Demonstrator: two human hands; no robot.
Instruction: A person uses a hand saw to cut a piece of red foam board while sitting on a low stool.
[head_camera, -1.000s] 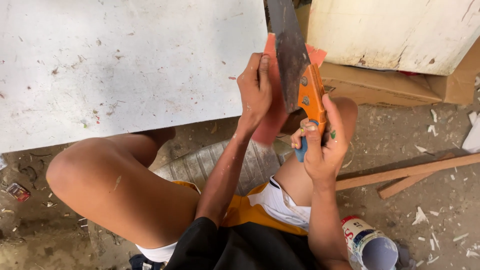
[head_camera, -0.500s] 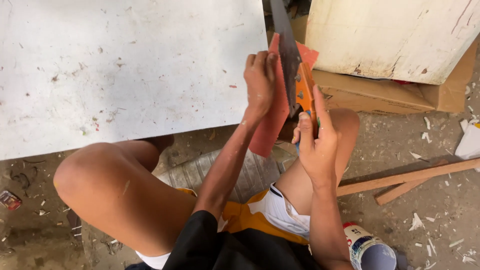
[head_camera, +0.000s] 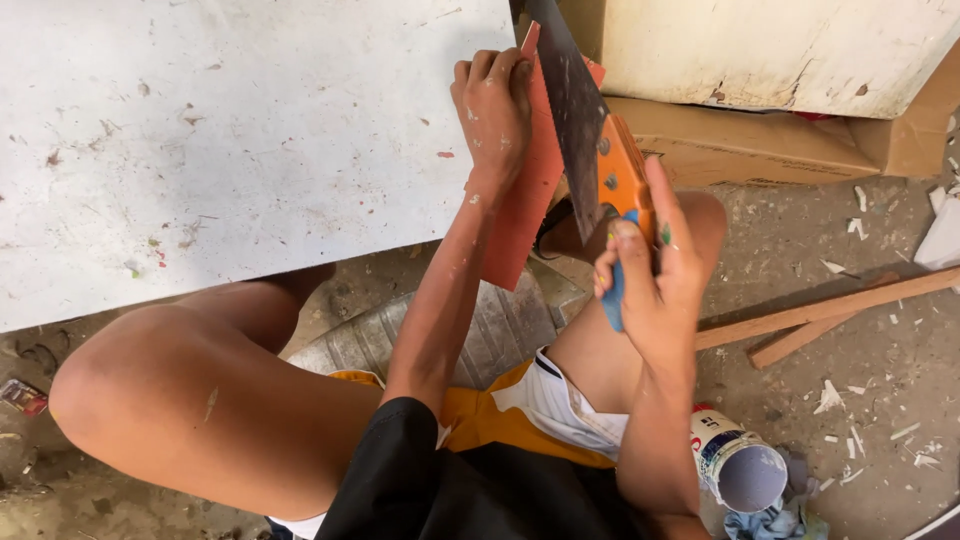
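both hands closed: left hand (head_camera: 495, 110) grips red board (head_camera: 520, 215), right hand (head_camera: 650, 270) grips saw (head_camera: 580, 120).

Soft even daylight, sharp throughout, faint shadows.

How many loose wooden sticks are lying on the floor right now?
2. A long wooden stick runs across the floor right of the knee; a shorter wooden stick lies just under it, touching. Others may be hidden beyond the frame.
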